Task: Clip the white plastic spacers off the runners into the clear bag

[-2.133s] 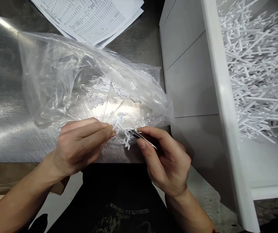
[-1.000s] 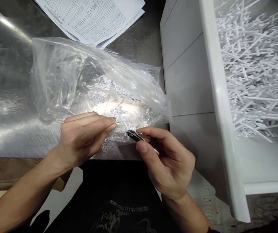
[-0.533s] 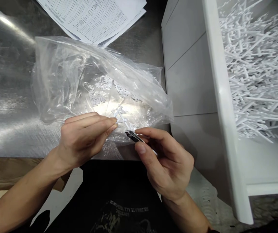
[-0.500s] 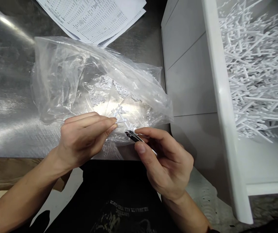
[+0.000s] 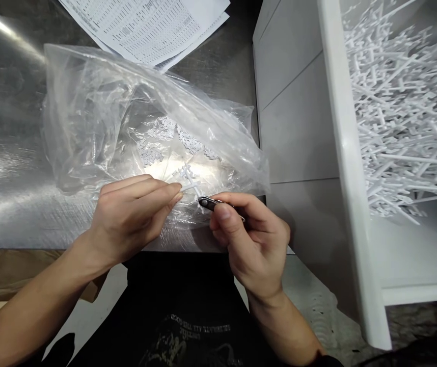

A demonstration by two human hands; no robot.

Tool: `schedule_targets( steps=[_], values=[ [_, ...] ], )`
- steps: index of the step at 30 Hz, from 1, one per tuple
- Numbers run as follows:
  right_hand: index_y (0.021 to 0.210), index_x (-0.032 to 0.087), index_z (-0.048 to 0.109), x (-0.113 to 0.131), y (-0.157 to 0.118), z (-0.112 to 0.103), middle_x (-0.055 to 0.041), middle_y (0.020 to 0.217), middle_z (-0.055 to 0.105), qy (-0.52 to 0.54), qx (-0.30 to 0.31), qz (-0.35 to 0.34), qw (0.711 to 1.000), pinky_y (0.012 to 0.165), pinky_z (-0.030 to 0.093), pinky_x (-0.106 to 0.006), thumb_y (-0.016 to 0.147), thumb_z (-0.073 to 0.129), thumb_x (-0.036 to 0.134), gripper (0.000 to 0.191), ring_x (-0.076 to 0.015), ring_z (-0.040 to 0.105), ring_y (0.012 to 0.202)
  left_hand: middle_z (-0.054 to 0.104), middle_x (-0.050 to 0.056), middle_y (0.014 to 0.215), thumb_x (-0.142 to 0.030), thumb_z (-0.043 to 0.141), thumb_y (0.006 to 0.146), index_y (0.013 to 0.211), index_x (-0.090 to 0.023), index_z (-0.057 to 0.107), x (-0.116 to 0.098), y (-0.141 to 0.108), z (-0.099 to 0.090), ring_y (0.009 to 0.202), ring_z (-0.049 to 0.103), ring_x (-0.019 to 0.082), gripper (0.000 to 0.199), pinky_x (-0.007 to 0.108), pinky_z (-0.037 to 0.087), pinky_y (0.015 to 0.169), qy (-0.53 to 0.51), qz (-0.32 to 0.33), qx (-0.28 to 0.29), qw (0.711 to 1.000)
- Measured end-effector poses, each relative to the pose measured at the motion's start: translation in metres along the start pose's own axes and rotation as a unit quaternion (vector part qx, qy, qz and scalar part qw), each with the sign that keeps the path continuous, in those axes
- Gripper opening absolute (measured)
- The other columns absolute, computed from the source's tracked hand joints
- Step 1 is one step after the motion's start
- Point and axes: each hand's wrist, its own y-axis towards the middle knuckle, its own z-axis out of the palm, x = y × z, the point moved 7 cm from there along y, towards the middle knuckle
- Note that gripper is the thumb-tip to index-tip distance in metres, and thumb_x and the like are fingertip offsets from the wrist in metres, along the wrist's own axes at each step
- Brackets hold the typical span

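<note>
Between thumb and fingertips, my left hand pinches the stem of a white plastic sprue, a thin branched frame with short side arms. My right hand grips a metal nail clipper with thumb and fingers, its jaws at the lower end of the sprue. Whether the jaws are closed on the plastic is too small to tell. Beneath both hands lies a clear plastic bag, with many tiny pale parts showing in it or through it.
A white bin on the right holds a heap of white sprues. Printed sheets lie at the back of the metal table. Brown cardboard or paper shows below the table's front edge at left.
My right hand has turned and moved slightly left and up, bringing the clipper's jaws over the sprue's lower end. My left hand has barely moved.
</note>
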Motion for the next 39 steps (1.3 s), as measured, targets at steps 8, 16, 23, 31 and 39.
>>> schedule_targets(
  steps=[8,16,23,31,39],
  values=[
    [0.112,0.024,0.085,-0.008,0.000,-0.007,0.0034,0.070,0.069,0.055,-0.015,0.021,0.998,0.049,0.048,-0.024,0.108,0.083,0.034,0.011,-0.0110,0.057,0.053,0.086,-0.003,0.091,-0.019,0.069,0.112,0.105,-0.022,0.079,0.007,0.000,-0.001,0.077,0.081,0.012,0.013,0.024,0.067,0.075,-0.031,-0.052,0.007,0.998],
    [0.120,0.027,0.084,0.008,-0.002,-0.011,0.0019,0.081,0.075,0.025,-0.029,-0.055,0.998,0.053,0.056,-0.024,0.102,0.087,0.023,0.018,-0.0121,0.064,0.059,0.082,0.001,0.091,-0.008,0.063,0.110,0.101,-0.019,0.072,0.004,-0.004,0.002,0.079,0.078,0.012,0.017,0.023,0.061,0.071,-0.027,0.006,0.015,1.000],
    [0.108,0.026,0.085,0.019,0.016,-0.002,0.0030,0.076,0.075,-0.010,-0.043,-0.066,0.997,0.056,0.062,-0.025,0.094,0.088,0.016,0.017,-0.0134,0.068,0.061,0.081,0.000,0.097,-0.002,0.063,0.106,0.112,-0.022,0.068,0.002,-0.006,0.005,0.082,0.073,0.012,0.021,0.025,0.057,0.075,-0.063,0.024,0.038,0.997],
    [0.106,0.026,0.085,0.015,0.018,-0.003,0.0034,0.076,0.074,-0.018,-0.058,-0.060,0.996,0.054,0.059,-0.023,0.093,0.087,0.017,0.015,-0.0124,0.066,0.060,0.079,-0.002,0.093,-0.001,0.061,0.105,0.114,-0.023,0.069,-0.001,-0.004,0.003,0.076,0.071,0.012,0.025,0.026,0.056,0.070,-0.076,0.023,0.035,0.996],
    [0.108,0.027,0.086,0.014,0.014,-0.005,0.0033,0.080,0.075,-0.001,-0.056,-0.061,0.997,0.061,0.063,-0.022,0.094,0.087,0.015,0.019,-0.0119,0.069,0.066,0.082,0.001,0.095,0.000,0.061,0.105,0.120,-0.020,0.070,-0.003,-0.004,0.001,0.076,0.073,0.011,0.026,0.024,0.057,0.069,-0.073,0.045,0.030,0.996]
  ],
)
